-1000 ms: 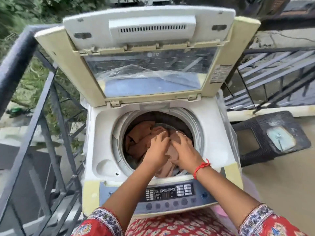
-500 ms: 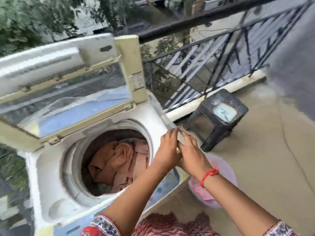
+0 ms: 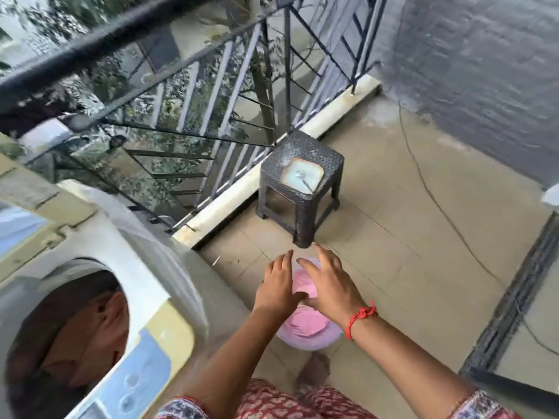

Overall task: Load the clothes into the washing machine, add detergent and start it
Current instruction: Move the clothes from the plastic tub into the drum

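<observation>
The top-loading washing machine [image 3: 157, 267] fills the lower left with its lid up. Brown-orange clothes [image 3: 84, 337] lie in its drum. To its right, on the floor, stands a lilac tub [image 3: 308, 340] with pink clothes [image 3: 305, 325] inside. My left hand [image 3: 276, 287] and my right hand [image 3: 328, 284] hover side by side just above that tub, fingers spread and straight, holding nothing. A red thread is tied on the right wrist.
A dark woven plastic stool [image 3: 301, 182] stands on the tiled floor beyond the tub, against the balcony railing [image 3: 211, 95]. A thin cable [image 3: 438, 207] runs across the floor to the right, near a door frame [image 3: 511, 300].
My view has swung right, away from the drum. Both hands came out of the machine and moved right and down to above the tub of pink clothes.
</observation>
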